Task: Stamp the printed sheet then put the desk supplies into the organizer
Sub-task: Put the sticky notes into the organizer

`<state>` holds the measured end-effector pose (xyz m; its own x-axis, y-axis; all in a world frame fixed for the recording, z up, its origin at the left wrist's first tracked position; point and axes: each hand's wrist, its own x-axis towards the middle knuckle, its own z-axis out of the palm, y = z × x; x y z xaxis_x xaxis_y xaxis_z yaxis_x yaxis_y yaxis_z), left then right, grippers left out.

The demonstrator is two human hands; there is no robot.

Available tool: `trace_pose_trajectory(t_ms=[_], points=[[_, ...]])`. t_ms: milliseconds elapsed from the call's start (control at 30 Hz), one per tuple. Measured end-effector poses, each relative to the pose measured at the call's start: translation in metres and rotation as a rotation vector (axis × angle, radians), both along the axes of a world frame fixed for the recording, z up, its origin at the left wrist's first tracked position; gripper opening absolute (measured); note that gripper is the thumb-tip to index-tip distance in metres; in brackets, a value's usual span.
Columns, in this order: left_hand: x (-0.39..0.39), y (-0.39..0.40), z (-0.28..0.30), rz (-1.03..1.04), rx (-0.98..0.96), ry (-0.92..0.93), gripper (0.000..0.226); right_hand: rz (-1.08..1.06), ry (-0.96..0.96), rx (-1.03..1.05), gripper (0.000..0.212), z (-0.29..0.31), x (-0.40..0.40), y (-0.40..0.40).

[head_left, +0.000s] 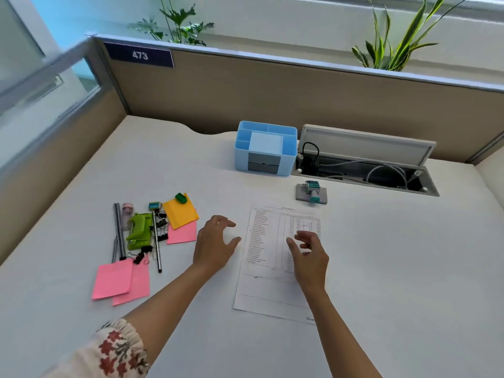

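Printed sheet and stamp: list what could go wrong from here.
1. Neither the left hand nor the right hand pins the printed sheet, so it might slide under the stamp.
2. The open cable tray lies just behind the stamp; a careless reach could knock it in.

A white worktop (381, 268) inside a tan-walled cubicle. On it: a light blue plastic organizer (265, 148) at the back, a grey-and-teal stamp (311, 191) just in front, a printed white sheet (275, 257) at centre, and to the left pink sticky notes (120, 282), an orange note (181, 212), a green stapler (139, 230), pens (119, 233) and black binder clips (161, 225).
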<state>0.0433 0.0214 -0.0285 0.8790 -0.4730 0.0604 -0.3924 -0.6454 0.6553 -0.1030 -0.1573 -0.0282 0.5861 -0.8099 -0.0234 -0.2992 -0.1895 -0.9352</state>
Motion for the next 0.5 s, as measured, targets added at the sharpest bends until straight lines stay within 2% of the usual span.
trace_pose_trajectory(t_ms=[100,300,500], points=[[0.003,0.030,-0.005,0.080,0.033,-0.027,0.035,0.049,0.003,-0.002,0.024,0.001,0.011,0.016],[0.025,0.082,-0.010,0.336,0.229,-0.029,0.048,0.144,0.004,-0.009,0.024,0.002,0.025,0.043],[0.052,0.106,-0.017,0.024,0.420,0.020,0.072,0.215,0.028,-0.022,0.021,0.002,0.027,0.059]])
